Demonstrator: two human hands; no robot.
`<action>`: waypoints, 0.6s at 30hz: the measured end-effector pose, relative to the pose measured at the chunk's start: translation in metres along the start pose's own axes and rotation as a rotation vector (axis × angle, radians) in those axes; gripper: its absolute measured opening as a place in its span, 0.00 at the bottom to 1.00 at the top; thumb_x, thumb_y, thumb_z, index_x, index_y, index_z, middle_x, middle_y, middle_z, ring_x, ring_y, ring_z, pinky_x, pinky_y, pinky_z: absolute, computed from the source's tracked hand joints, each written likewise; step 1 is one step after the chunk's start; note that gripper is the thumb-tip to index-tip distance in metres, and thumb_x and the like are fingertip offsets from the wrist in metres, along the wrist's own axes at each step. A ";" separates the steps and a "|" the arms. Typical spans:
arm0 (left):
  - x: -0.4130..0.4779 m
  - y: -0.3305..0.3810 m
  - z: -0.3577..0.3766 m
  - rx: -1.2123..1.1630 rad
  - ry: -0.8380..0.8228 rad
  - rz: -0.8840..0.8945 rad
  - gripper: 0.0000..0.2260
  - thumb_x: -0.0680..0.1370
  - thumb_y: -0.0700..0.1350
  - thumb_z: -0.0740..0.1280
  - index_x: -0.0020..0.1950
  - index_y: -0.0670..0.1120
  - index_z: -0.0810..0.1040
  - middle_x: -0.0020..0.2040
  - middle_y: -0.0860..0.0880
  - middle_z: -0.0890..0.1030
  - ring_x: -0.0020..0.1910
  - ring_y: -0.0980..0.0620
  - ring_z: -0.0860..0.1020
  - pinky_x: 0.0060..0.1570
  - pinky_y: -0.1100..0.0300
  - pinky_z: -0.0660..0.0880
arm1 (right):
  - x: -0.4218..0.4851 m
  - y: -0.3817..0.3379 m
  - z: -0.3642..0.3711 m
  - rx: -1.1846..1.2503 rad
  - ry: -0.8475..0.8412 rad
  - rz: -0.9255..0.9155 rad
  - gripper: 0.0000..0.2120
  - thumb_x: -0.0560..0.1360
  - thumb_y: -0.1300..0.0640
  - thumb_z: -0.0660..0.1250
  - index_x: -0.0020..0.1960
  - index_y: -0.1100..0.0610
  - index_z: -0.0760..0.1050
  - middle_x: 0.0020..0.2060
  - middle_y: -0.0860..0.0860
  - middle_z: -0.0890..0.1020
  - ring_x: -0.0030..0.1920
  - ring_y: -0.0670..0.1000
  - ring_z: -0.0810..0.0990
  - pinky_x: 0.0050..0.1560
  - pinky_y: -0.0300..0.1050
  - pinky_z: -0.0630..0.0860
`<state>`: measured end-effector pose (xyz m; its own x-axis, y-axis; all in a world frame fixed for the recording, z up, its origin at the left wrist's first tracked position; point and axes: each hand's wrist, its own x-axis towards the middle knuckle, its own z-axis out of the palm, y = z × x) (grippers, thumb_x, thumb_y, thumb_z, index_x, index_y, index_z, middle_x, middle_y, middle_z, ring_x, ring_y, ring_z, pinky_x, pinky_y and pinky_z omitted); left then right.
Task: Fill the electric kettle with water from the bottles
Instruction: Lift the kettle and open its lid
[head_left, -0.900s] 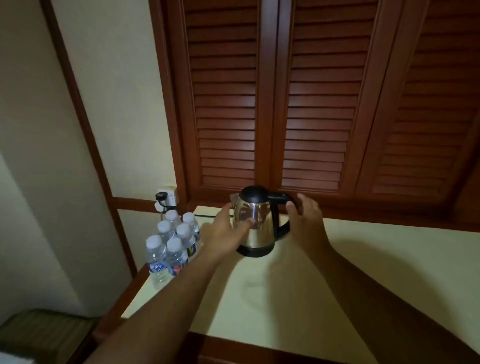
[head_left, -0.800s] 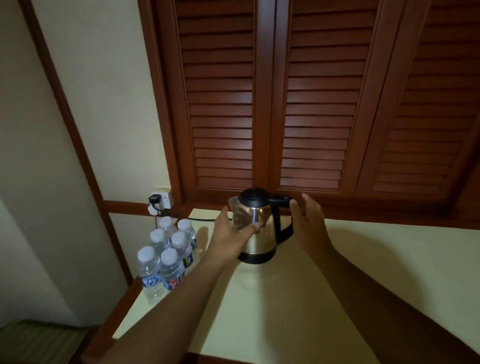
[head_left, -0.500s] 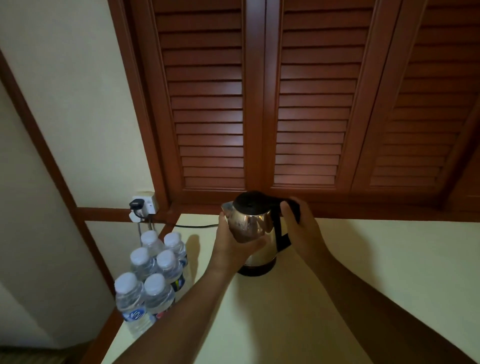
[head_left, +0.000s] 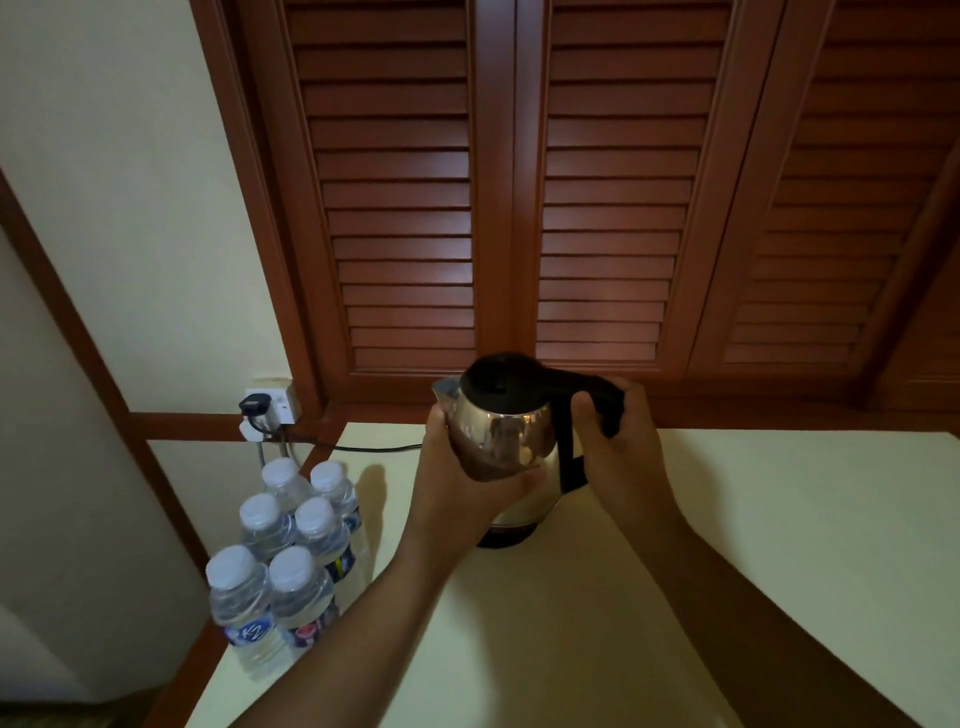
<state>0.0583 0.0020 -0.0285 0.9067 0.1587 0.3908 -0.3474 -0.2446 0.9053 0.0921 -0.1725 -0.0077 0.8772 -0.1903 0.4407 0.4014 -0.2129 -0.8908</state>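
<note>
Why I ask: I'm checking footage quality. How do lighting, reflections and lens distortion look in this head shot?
Head view: dim, warm light; the left hand and right hand are dark. The steel kettle mirrors its surroundings, with small bright glints. The bottles cast a soft shadow on the cream table. Wide-angle distortion makes the louvered doors splay outward toward the top.

Steel electric kettle (head_left: 506, 441), black lid shut, upright on the cream table near its back edge; six capped clear water bottles (head_left: 291, 540) clustered at the table's left edge
</note>
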 end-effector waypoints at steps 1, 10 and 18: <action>-0.006 0.007 0.000 -0.006 -0.003 0.002 0.37 0.64 0.39 0.86 0.65 0.55 0.71 0.58 0.56 0.83 0.56 0.64 0.82 0.49 0.71 0.78 | -0.006 -0.006 -0.006 0.001 0.011 -0.012 0.10 0.81 0.56 0.67 0.61 0.50 0.71 0.51 0.42 0.80 0.48 0.29 0.78 0.44 0.23 0.72; -0.078 0.021 0.014 -0.027 -0.025 -0.142 0.42 0.60 0.38 0.87 0.63 0.62 0.68 0.59 0.60 0.80 0.56 0.66 0.80 0.46 0.72 0.78 | -0.067 -0.012 -0.054 -0.023 -0.038 -0.029 0.11 0.80 0.53 0.68 0.59 0.44 0.70 0.52 0.40 0.80 0.51 0.33 0.79 0.48 0.24 0.72; -0.124 0.019 0.025 0.070 -0.105 -0.274 0.52 0.62 0.48 0.87 0.77 0.55 0.57 0.70 0.58 0.72 0.69 0.57 0.73 0.50 0.75 0.74 | -0.098 0.012 -0.081 -0.038 -0.126 0.047 0.12 0.80 0.55 0.68 0.61 0.50 0.69 0.53 0.45 0.78 0.52 0.36 0.78 0.49 0.28 0.73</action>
<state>-0.0546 -0.0465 -0.0634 0.9855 0.1290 0.1105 -0.0719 -0.2727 0.9594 -0.0104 -0.2339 -0.0530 0.9219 -0.0796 0.3791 0.3509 -0.2432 -0.9043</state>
